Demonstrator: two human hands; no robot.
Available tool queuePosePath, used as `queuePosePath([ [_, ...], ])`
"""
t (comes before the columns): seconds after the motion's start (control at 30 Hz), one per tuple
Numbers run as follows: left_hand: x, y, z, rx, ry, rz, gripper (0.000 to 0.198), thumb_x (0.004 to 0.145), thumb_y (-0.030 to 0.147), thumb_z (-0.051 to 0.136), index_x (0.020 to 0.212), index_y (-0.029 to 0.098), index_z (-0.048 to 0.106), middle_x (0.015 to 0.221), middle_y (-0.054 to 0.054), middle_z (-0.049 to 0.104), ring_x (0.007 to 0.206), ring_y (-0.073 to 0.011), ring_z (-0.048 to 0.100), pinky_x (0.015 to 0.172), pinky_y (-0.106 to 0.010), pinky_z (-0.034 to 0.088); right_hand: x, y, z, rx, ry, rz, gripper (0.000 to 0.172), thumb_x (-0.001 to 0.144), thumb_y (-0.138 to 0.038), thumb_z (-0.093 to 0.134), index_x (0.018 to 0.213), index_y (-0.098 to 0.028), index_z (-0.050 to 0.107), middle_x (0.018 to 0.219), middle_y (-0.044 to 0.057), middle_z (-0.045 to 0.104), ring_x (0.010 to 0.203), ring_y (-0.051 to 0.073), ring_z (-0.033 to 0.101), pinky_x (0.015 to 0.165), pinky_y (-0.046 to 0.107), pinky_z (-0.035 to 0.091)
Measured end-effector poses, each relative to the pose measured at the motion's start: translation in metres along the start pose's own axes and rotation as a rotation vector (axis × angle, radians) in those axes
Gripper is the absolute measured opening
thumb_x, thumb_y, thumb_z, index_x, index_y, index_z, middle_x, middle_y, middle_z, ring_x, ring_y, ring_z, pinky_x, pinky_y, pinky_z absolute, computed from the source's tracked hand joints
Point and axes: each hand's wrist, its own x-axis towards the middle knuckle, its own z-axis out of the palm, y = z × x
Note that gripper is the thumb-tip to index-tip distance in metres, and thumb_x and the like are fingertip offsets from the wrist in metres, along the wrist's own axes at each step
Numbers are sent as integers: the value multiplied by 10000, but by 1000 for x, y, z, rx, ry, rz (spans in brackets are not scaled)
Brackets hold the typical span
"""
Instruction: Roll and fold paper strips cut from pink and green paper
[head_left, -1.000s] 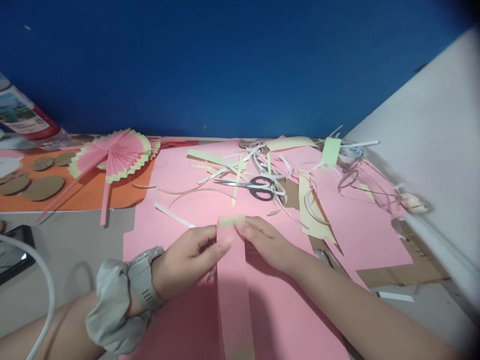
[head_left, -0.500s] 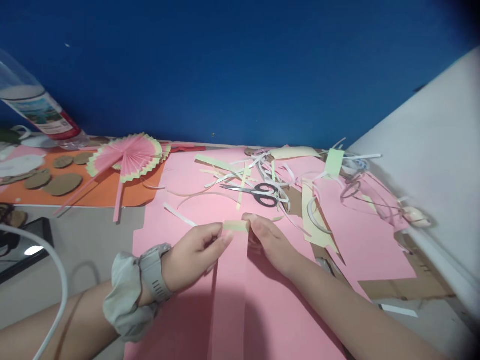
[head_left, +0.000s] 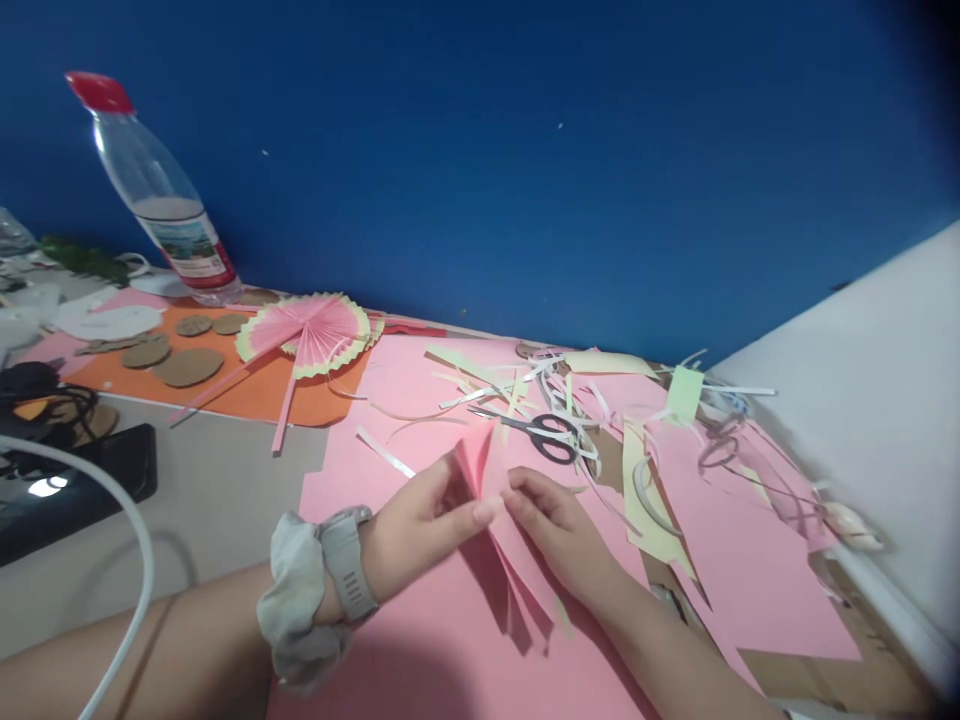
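Both hands hold a folded strip of pink paper (head_left: 517,560) above a large pink sheet (head_left: 352,640). The strip's folds fan apart at the top and bottom, and a bit of pale green edging shows low on its right. My left hand (head_left: 424,515), with a watch and a scrunchie at the wrist, pinches the strip, thumb on its near face. My right hand (head_left: 559,525) grips its right edge with curled fingers. Just beyond the hands lie black-handled scissors (head_left: 553,438) among white and pale green paper offcuts (head_left: 517,385).
A pink and pale green pleated paper fan (head_left: 315,335) rests on orange paper (head_left: 322,405) with cardboard discs (head_left: 189,367). Behind stands a red-capped bottle (head_left: 184,240). A phone (head_left: 97,490) and white cable (head_left: 127,510) are at left. Pink scraps (head_left: 757,560) lie right, before a blue wall (head_left: 480,160).
The pink strip, lying flat lengthwise before, is now lifted and turned with its folds spread. Both hands have shifted their grip on it. The view has swung left and tilted.
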Motion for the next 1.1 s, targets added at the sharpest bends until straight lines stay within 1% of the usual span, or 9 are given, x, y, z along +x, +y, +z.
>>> queuePosePath([
  [0.1,0,4,-1,-71,-105,-11,347,822,386,599,1086,165,563,1057,-73,613,1000,-202,561,902,-341,431,-1,-2,0,-15,-97,29,215,858,-407,547,791,-208,597,824,20,607,794,162,549,782,286,428],
  [0.17,1,4,-2,-126,-135,-20,353,822,363,603,1105,155,568,1060,-85,621,1009,-215,567,910,-357,428,-2,-4,0,-11,-115,46,220,856,-414,548,801,-210,608,1002,60,634,989,199,552,931,339,382],
  [0.23,3,3,-4,-155,-106,-29,327,824,343,603,1082,144,582,1032,-89,630,974,-211,578,876,-346,440,-3,-6,-1,-14,-122,62,227,866,-426,527,844,-217,614,1158,75,604,1144,218,494,1018,366,314],
  [0.37,4,-1,-5,-146,-4,-44,251,828,340,606,1005,163,592,943,-54,627,867,-174,580,765,-289,451,-5,-8,-2,-33,-193,11,315,891,-476,450,1036,-240,599,1195,75,589,1171,228,479,993,368,347],
  [0.5,4,0,-6,-139,46,-57,209,842,365,586,926,175,560,848,-12,571,802,-143,547,743,-275,443,-8,-10,0,27,-312,-28,527,771,-539,595,1185,-228,500,1252,101,540,1152,265,486,977,400,371],
  [0.7,4,2,-6,-102,98,-38,216,867,382,537,821,172,532,747,15,503,712,-123,497,696,-258,432,-9,-17,2,-228,-282,68,733,602,-305,806,1227,-264,424,1227,61,530,1112,256,510,956,386,390],
  [0.77,4,1,-7,-74,105,-23,222,859,386,543,803,172,536,728,16,494,694,-126,488,695,-265,427,-9,-17,4,-271,-276,71,692,636,-303,782,1225,-271,420,1195,45,544,1085,240,526,937,370,404],
  [0.93,2,-2,-8,-35,159,1,253,818,432,578,852,186,531,798,-5,523,774,-160,519,727,-290,436,-8,-13,5,-277,-284,-3,380,836,-282,583,1182,-246,429,1162,42,557,1042,198,542,879,331,428],
  [1.1,1,-1,-6,-70,64,-14,327,779,448,629,947,177,560,876,-34,596,832,-188,576,759,-307,462,-7,-7,0,-230,-295,-22,265,890,-275,507,1138,-243,420,1069,27,571,980,172,538,841,311,424],
])
